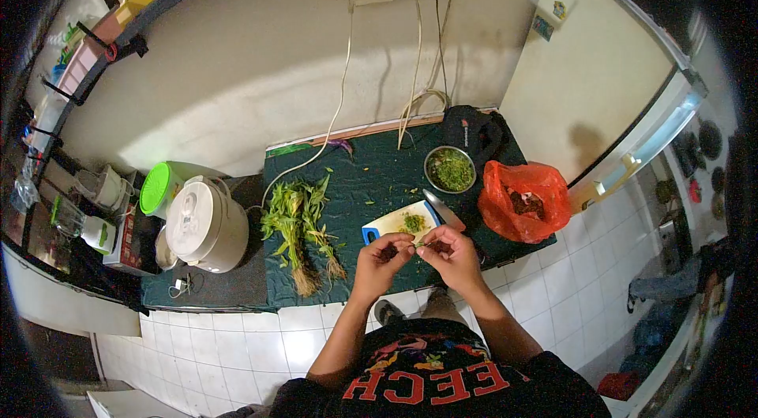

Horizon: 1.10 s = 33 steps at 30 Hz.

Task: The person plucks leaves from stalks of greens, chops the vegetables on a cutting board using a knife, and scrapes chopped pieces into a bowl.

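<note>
My left hand (384, 262) and my right hand (453, 257) meet at the fingertips over the near edge of a white cutting board (385, 223) with blue ends. Both are closed in a pinch on a small green piece (419, 244), perhaps a bit of stem or leaf; the fingers partly hide it. Chopped greens (414, 223) lie in a little heap on the board. Beside the board's right edge rests a knife (444, 211), its blade angled toward my right hand. Behind it stands a metal bowl (427, 173) holding finely chopped greens (453, 170).
Leafy greens with roots (294, 221) lie left on the dark green tabletop (371, 169). A red plastic bag (505, 213) sits at the right corner, a dark bag (466, 127) behind the bowl. Farther left is a white rice cooker (207, 224). Cables (345, 94) hang from the wall sockets.
</note>
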Each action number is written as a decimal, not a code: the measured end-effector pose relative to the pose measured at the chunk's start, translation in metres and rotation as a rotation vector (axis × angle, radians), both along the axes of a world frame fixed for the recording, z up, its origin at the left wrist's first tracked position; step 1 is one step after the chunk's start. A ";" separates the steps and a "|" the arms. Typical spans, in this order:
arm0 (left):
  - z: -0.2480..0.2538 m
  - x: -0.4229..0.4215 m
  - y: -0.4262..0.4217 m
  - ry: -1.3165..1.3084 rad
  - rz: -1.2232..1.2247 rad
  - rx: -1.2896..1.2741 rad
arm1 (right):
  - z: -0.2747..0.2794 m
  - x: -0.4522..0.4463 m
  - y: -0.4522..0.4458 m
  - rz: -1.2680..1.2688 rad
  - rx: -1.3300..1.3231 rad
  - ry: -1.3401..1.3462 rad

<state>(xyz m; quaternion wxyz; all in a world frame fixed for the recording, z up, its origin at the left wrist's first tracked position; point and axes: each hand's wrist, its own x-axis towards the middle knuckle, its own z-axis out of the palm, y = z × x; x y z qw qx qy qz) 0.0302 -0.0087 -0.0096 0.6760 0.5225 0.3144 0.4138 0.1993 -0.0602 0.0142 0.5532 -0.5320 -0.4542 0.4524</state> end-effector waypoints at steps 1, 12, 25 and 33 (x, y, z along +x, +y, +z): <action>0.003 0.000 0.000 0.049 -0.005 -0.013 | 0.001 0.001 -0.001 0.027 0.025 -0.087; 0.006 0.001 0.002 0.017 -0.112 -0.173 | 0.019 0.013 -0.002 0.116 0.217 -0.535; 0.016 0.007 -0.006 0.143 -0.046 0.059 | 0.019 0.026 -0.001 0.143 0.192 -0.571; 0.013 0.008 -0.005 0.180 0.023 0.219 | 0.028 0.024 -0.001 0.149 0.164 -0.562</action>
